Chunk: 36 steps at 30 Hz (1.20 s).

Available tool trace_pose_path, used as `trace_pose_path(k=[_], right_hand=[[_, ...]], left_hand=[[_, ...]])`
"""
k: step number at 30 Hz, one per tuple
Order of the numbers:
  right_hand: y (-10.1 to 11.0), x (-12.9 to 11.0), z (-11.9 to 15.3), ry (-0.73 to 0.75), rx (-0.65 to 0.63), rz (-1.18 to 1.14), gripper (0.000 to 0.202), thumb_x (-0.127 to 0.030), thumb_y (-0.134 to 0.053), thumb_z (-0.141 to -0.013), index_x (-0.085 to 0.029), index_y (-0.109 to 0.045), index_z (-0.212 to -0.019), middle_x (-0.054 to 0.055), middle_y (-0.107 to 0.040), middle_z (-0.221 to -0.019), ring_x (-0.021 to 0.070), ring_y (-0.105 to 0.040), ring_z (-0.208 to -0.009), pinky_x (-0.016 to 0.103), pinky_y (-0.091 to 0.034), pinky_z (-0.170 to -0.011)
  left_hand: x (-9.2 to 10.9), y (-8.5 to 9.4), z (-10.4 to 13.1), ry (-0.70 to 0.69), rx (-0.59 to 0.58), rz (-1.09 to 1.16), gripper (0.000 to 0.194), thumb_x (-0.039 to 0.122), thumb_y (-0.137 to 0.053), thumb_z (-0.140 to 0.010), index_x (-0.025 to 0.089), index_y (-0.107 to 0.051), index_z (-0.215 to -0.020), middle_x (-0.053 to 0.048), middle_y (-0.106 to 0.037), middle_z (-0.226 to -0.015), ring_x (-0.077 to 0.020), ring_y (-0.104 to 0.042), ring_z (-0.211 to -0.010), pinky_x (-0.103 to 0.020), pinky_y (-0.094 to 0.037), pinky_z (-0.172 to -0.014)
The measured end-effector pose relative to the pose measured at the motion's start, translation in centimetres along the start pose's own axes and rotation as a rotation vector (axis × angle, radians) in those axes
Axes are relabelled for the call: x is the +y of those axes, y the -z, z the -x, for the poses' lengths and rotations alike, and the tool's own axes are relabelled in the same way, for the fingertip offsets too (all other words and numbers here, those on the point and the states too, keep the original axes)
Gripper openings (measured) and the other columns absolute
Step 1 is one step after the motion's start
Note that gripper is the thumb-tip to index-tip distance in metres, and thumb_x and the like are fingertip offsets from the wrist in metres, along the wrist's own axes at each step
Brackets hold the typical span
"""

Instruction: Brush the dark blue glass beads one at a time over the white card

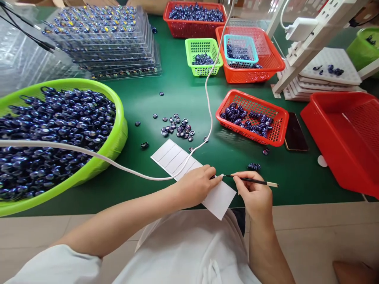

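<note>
My right hand [257,193] pinches a slim black pen-like stick [257,181] with a pale end; its thin tip points left, to the fingertips of my left hand. My left hand [199,182] rests over a white paper strip [219,200] with ruled lines, its fingers closed around something small and dark, mostly hidden. Beyond the strip's far end lies a loose group of small shiny dark-blue oval pieces [184,128]. A short cluster of dark beads [254,166] sits just past my right hand. A white cable [148,177] crosses over the strip.
A large green basket [120,118] heaped with dark-blue pieces stands left. Stacked clear trays [118,47] are behind it. Ahead are a small green basket [189,47] and red baskets [251,112]. A phone [296,132] and a red bin [337,150] lie right.
</note>
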State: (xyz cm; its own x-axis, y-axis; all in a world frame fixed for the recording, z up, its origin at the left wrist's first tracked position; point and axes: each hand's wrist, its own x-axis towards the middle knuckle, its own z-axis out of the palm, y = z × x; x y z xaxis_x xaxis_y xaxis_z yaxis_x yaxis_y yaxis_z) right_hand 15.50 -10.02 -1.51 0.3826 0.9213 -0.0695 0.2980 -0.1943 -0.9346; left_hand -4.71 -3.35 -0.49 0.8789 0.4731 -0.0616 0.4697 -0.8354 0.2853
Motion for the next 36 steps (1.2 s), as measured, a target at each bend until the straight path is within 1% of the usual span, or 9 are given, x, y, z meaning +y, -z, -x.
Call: trace_pose_path(k=[6,9,12,14,16,20,24,31,36], right_hand=[[-0.3,-0.3,0.1,-0.014,0.035,-0.018,0.019,-0.041,-0.074,-0.082,-0.022,-0.072,-0.084,0.002,-0.073,-0.075,0.0110,-0.054,-0.052,0.023,-0.044,-0.045],[-0.2,-0.2,0.2,-0.018,0.038,-0.025,0.020,-0.041,-0.076,-0.081,-0.022,-0.072,-0.083,0.004,-0.075,-0.079,0.0121,-0.057,-0.054,0.023,-0.044,-0.046],[0.0,-0.2,0.2,-0.029,0.011,-0.054,0.021,-0.041,-0.077,-0.080,-0.021,-0.072,-0.083,0.006,-0.075,-0.083,0.0136,-0.060,-0.058,0.023,-0.045,-0.047],[0.1,-0.2,0.1,-0.039,-0.009,-0.088,0.021,-0.041,-0.078,-0.080,-0.021,-0.072,-0.084,0.006,-0.075,-0.082,0.0136,-0.060,-0.058,0.023,-0.045,-0.046],[0.1,0.0,0.0,-0.045,-0.002,-0.116,0.021,-0.040,-0.079,-0.079,-0.021,-0.071,-0.083,0.006,-0.076,-0.083,0.0130,-0.060,-0.057,0.023,-0.044,-0.045],[0.1,0.2,0.0,-0.045,0.039,-0.157,0.020,-0.038,-0.079,-0.079,-0.021,-0.070,-0.084,0.006,-0.076,-0.086,0.0114,-0.058,-0.055,0.022,-0.044,-0.044],[0.0,0.1,-0.2,-0.030,0.053,-0.131,0.020,-0.039,-0.078,-0.081,-0.021,-0.070,-0.085,0.005,-0.075,-0.086,0.0104,-0.056,-0.054,0.023,-0.047,-0.047],[0.1,-0.5,-0.9,-0.048,-0.071,-0.109,0.026,-0.046,-0.077,-0.081,-0.021,-0.069,-0.086,0.004,-0.072,-0.077,0.0126,-0.055,-0.053,0.025,-0.044,-0.044],[0.2,-0.4,-1.1,-0.049,-0.079,-0.108,0.027,-0.047,-0.077,-0.081,-0.021,-0.068,-0.086,0.004,-0.071,-0.074,0.0126,-0.054,-0.051,0.025,-0.043,-0.043]], left_hand=[[0.0,0.0,-0.2,-0.005,-0.010,-0.018,0.042,0.010,-0.047,-0.093,0.008,-0.058,-0.134,-0.015,-0.061,-0.100,-0.0260,-0.056,-0.086,-0.038,-0.054,-0.071],[0.1,0.0,-0.2,-0.010,0.002,-0.023,0.041,0.011,-0.048,-0.093,0.009,-0.059,-0.133,-0.015,-0.062,-0.099,-0.0254,-0.056,-0.085,-0.037,-0.053,-0.071],[0.1,0.0,-0.2,-0.005,0.010,-0.032,0.040,0.011,-0.049,-0.093,0.010,-0.059,-0.132,-0.014,-0.062,-0.098,-0.0248,-0.056,-0.085,-0.036,-0.053,-0.070],[0.1,0.0,-0.1,-0.001,0.006,-0.028,0.041,0.010,-0.048,-0.093,0.010,-0.059,-0.133,-0.014,-0.062,-0.099,-0.0249,-0.057,-0.085,-0.036,-0.053,-0.070],[0.1,0.0,-0.1,0.004,0.006,-0.013,0.043,0.010,-0.049,-0.092,0.009,-0.058,-0.134,-0.015,-0.062,-0.100,-0.0253,-0.057,-0.085,-0.036,-0.053,-0.069],[-0.1,-0.3,0.1,0.024,0.045,0.042,0.042,0.009,-0.050,-0.092,0.012,-0.059,-0.133,-0.014,-0.062,-0.103,-0.0246,-0.058,-0.087,-0.035,-0.054,-0.069],[-0.2,-0.6,0.3,0.025,0.075,0.053,0.039,0.009,-0.049,-0.093,0.013,-0.060,-0.131,-0.013,-0.062,-0.103,-0.0235,-0.057,-0.086,-0.034,-0.054,-0.069],[0.0,-0.3,0.2,0.019,0.037,0.035,0.042,0.010,-0.050,-0.092,0.012,-0.057,-0.133,-0.014,-0.062,-0.102,-0.0247,-0.057,-0.088,-0.035,-0.054,-0.071],[0.0,-0.3,0.2,0.019,0.039,0.023,0.042,0.011,-0.051,-0.092,0.013,-0.057,-0.133,-0.013,-0.062,-0.102,-0.0236,-0.056,-0.086,-0.034,-0.054,-0.070]])
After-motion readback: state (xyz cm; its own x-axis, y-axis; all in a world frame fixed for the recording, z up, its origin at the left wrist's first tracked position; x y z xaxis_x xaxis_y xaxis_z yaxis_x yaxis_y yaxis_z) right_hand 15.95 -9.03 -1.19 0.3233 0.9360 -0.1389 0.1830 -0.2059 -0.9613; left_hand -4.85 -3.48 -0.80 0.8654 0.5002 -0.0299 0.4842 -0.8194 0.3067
